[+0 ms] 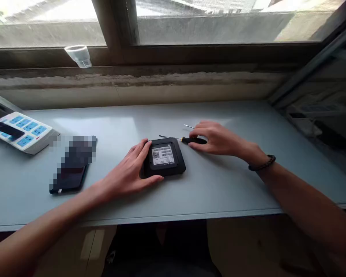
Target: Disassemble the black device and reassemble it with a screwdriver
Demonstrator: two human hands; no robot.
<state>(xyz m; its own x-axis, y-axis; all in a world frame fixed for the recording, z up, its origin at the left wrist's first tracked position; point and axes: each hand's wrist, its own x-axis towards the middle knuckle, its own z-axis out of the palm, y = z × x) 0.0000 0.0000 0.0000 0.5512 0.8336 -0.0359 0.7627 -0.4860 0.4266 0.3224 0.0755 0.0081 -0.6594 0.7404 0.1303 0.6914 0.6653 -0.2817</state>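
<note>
Left hand (126, 171) in a wide grip, spread across a black device (163, 156) and bracing its edges; device held flat on the worktop (219, 184); right hand (219, 138) in a narrow grip closed on a screwdriver (194, 140); its shaft (168, 137) level, just behind the device's far edge.

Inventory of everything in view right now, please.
Square black plastic device: 1, black, white QR label, under left hand
Yellow-and-black screwdriver: 1, yellow-black handle, beside device
Thin metal shaft: 1, silver, behind right hand
White power strip: 1, blue sockets, desk's left end
Blurred smartphone: 1, dark, left of device
Clear plastic cup: 1, transparent, window ledge
Pale grey desk: 1, grey, below window
Window: 1, dark frame, beyond desk
Black beaded bracelet: 1, black, right wrist
Left hand: 1, on device
Right hand: 1, on screwdriver handle
</note>
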